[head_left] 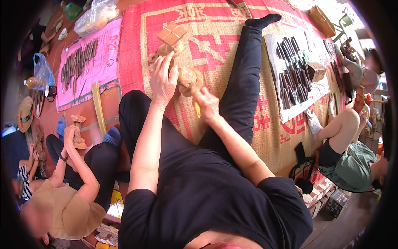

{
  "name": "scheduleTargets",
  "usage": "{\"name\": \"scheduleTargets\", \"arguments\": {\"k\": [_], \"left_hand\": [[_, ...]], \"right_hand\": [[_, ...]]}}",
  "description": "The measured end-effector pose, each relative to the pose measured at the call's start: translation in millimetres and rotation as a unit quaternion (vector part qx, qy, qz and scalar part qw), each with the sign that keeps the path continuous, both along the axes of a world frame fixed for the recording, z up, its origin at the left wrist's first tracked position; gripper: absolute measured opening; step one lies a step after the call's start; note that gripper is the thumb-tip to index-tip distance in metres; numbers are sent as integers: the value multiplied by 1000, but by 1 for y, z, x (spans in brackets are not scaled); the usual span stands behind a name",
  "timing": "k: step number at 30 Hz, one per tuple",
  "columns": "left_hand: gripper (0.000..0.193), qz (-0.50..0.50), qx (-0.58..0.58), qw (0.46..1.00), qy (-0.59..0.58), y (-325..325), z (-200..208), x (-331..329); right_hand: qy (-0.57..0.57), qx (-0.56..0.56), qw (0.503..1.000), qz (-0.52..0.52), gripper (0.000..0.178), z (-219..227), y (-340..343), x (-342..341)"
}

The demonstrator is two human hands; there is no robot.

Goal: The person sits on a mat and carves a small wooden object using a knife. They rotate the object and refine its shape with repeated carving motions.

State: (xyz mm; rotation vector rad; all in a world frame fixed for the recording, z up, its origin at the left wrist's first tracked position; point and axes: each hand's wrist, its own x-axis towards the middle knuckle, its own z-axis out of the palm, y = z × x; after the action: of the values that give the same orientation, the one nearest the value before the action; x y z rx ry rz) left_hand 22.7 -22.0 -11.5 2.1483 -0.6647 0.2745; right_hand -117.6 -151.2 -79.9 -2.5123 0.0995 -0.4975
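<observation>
Between my legs, over the mat, lies a pale carved wooden piece (pixel 188 79) with a rounded, ringed near end and a square block (pixel 172 34) at its far end. My left hand (pixel 162 81) grips its narrow middle from the left, fingers pointing away from me and thumb near the rounded part. Closed around a yellow-handled tool (pixel 197 110), my right hand (pixel 208 103) is at the near right side of the rounded end. The tool's handle sticks out below my fist; its working end is hidden.
A red and straw woven mat (pixel 207 16) lies beneath. Many dark-handled chisels (pixel 292 70) rest on a white sheet at right, others (pixel 76 62) on a pink sheet at left. A co-worker (pixel 70 199) at left holds another carving (pixel 78 133); another person (pixel 348 162) sits at right.
</observation>
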Motion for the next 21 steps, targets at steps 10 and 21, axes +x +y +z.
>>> {"name": "scheduleTargets", "arguments": {"k": [10,21], "left_hand": [[41,6,-2,1000,-9,4,-6,5],[41,8,8,1000,-16,1,-5,4]], "right_hand": [[-12,52,998,-40,18,10,-14,12],[26,2,1000,17,18,2,16,-3]]}}
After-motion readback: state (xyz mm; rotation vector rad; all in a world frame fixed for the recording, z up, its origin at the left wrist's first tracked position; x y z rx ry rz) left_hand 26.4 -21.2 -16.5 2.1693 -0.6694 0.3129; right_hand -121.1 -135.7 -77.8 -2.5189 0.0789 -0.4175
